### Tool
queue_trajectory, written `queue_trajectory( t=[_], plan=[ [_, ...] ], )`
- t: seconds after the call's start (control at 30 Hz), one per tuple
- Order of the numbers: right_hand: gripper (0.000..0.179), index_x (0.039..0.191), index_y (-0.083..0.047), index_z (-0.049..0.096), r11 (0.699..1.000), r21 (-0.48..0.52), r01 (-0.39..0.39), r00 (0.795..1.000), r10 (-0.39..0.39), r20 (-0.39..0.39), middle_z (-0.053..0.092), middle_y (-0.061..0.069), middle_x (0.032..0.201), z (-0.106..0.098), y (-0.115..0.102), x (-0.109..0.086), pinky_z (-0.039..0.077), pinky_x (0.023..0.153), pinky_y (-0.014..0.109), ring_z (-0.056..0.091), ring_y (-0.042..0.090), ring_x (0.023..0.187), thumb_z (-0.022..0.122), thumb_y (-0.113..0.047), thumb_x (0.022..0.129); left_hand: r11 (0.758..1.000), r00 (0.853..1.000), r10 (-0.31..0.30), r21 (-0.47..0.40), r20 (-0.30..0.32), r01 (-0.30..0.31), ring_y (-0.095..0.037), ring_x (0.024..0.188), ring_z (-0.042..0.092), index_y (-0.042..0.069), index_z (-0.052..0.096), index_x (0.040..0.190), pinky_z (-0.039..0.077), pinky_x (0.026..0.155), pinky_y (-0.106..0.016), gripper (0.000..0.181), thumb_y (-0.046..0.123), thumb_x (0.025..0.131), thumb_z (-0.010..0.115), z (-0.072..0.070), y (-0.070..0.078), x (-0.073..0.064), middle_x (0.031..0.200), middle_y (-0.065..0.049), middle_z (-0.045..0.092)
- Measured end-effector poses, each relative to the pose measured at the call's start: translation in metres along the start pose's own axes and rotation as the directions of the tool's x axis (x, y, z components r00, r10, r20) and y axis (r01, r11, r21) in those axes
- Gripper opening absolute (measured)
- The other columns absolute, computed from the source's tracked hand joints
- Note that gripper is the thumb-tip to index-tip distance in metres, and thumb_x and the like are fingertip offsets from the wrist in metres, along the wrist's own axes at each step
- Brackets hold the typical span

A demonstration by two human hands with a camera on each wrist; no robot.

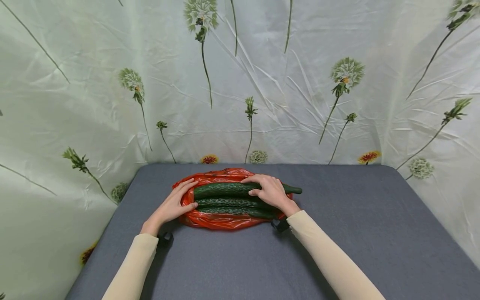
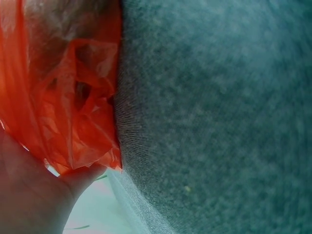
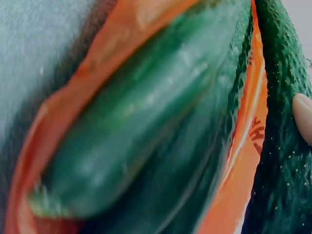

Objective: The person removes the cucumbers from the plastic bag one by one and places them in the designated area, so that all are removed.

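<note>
Several long, bumpy green cucumbers (image 1: 225, 203) lie side by side in a red plastic bag (image 1: 221, 222), whose mouth is spread open on top. My right hand (image 1: 271, 192) grips the rearmost cucumber (image 1: 217, 189) from above, thumb on its near side; that cucumber's narrow end sticks out past the bag on the right. At the bag's left end rests my left hand (image 1: 173, 206), fingers fairly straight along the rim and thumb apart from them, beside the cucumbers' ends. In the left wrist view, crumpled red film lies against this hand. The right wrist view shows a fingertip (image 3: 303, 117) on the gripped cucumber.
The bag lies on a grey cloth-covered table (image 1: 225, 266), towards its far edge. A pale curtain (image 1: 285, 83) printed with dandelions and flowers hangs behind the table and along both sides. Dark straps (image 1: 279, 225) show at the wrists, close over the tabletop.
</note>
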State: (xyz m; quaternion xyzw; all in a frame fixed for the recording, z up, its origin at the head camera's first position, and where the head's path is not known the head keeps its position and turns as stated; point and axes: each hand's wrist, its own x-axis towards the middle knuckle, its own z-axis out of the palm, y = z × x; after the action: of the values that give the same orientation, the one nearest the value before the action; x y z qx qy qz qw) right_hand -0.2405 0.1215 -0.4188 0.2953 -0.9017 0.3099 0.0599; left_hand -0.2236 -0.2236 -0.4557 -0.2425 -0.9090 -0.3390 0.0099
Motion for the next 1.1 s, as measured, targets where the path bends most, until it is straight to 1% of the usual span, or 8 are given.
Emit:
queue_trajectory(
  t=[0.17, 0.33, 0.43, 0.63, 0.8, 0.93, 1.03, 1.1],
  plan=[
    [0.036, 0.120, -0.025, 0.068, 1.000, 0.009, -0.025, 1.000, 0.025, -0.004, 0.063, 0.000, 0.124, -0.008, 0.004, -0.002, 0.016, 0.043, 0.026, 0.021, 0.009, 0.044, 0.073, -0.017, 0.085, 1.000, 1.000, 0.001, -0.012, -0.006, -0.001, -0.044, 0.137, 0.022, 0.007, 0.035, 0.148, 0.021, 0.100, -0.068, 0.071, 0.027, 0.088, 0.068, 0.000, 0.000, -0.001, 0.153, -0.016, 0.025],
    [0.035, 0.119, -0.027, 0.069, 0.999, 0.015, -0.043, 0.999, 0.043, -0.017, 0.063, -0.001, 0.123, -0.017, 0.010, -0.006, 0.021, 0.045, 0.026, 0.037, 0.010, 0.052, 0.073, -0.018, 0.085, 1.000, 1.000, 0.001, -0.010, -0.001, -0.001, -0.043, 0.137, 0.022, 0.007, 0.035, 0.148, 0.022, 0.101, -0.067, 0.071, 0.027, 0.088, 0.067, 0.000, 0.001, -0.001, 0.153, -0.016, 0.025],
    [0.036, 0.119, -0.026, 0.069, 0.998, 0.013, -0.053, 0.998, 0.054, -0.029, 0.063, 0.001, 0.123, -0.021, 0.014, -0.008, 0.022, 0.046, 0.027, 0.040, 0.012, 0.053, 0.073, -0.017, 0.085, 1.000, 1.000, 0.002, -0.009, 0.002, -0.002, -0.042, 0.137, 0.022, 0.008, 0.035, 0.148, 0.022, 0.101, -0.067, 0.071, 0.028, 0.089, 0.067, 0.000, 0.001, -0.001, 0.153, -0.016, 0.025],
    [0.035, 0.119, -0.025, 0.069, 0.997, 0.003, -0.077, 0.996, 0.077, -0.043, 0.064, 0.002, 0.122, -0.028, 0.020, -0.012, 0.023, 0.047, 0.028, 0.051, 0.012, 0.064, 0.074, -0.016, 0.085, 1.000, 1.000, 0.011, -0.009, -0.001, -0.011, -0.042, 0.138, 0.021, 0.009, 0.035, 0.148, 0.022, 0.101, -0.067, 0.071, 0.029, 0.088, 0.068, 0.001, 0.000, -0.002, 0.154, -0.015, 0.025],
    [0.035, 0.118, -0.024, 0.069, 0.996, 0.013, -0.085, 0.995, 0.085, -0.047, 0.064, 0.003, 0.122, -0.033, 0.026, -0.016, 0.020, 0.046, 0.028, 0.035, 0.014, 0.051, 0.073, -0.015, 0.085, 1.000, 1.000, 0.012, -0.014, -0.003, -0.012, -0.041, 0.139, 0.020, 0.011, 0.036, 0.149, 0.022, 0.101, -0.067, 0.071, 0.030, 0.088, 0.068, 0.002, -0.003, -0.002, 0.154, -0.014, 0.025],
    [0.035, 0.118, -0.023, 0.069, 0.996, 0.011, -0.084, 0.995, 0.085, -0.053, 0.064, 0.003, 0.122, -0.037, 0.031, -0.019, 0.027, 0.050, 0.029, 0.045, 0.012, 0.058, 0.073, -0.015, 0.084, 1.000, 1.000, 0.007, -0.016, 0.000, -0.007, -0.040, 0.139, 0.019, 0.012, 0.036, 0.149, 0.022, 0.101, -0.067, 0.071, 0.031, 0.089, 0.068, 0.002, -0.004, -0.002, 0.154, -0.013, 0.024],
    [0.035, 0.118, -0.024, 0.069, 0.996, 0.006, -0.086, 0.994, 0.086, -0.060, 0.064, 0.003, 0.122, -0.039, 0.034, -0.021, 0.029, 0.052, 0.030, 0.048, 0.012, 0.060, 0.074, -0.015, 0.084, 1.000, 1.000, 0.003, -0.016, 0.003, -0.003, -0.040, 0.139, 0.019, 0.011, 0.036, 0.148, 0.022, 0.101, -0.067, 0.071, 0.031, 0.088, 0.068, 0.003, -0.004, -0.003, 0.155, -0.013, 0.024],
    [0.035, 0.118, -0.024, 0.069, 0.996, 0.006, -0.091, 0.994, 0.091, -0.061, 0.064, 0.003, 0.122, -0.040, 0.035, -0.023, 0.027, 0.051, 0.030, 0.039, 0.012, 0.053, 0.073, -0.015, 0.084, 1.000, 1.000, -0.001, -0.022, 0.005, 0.001, -0.040, 0.139, 0.019, 0.010, 0.036, 0.148, 0.021, 0.102, -0.067, 0.072, 0.031, 0.088, 0.068, 0.003, -0.004, -0.003, 0.155, -0.013, 0.023]
  ],
)
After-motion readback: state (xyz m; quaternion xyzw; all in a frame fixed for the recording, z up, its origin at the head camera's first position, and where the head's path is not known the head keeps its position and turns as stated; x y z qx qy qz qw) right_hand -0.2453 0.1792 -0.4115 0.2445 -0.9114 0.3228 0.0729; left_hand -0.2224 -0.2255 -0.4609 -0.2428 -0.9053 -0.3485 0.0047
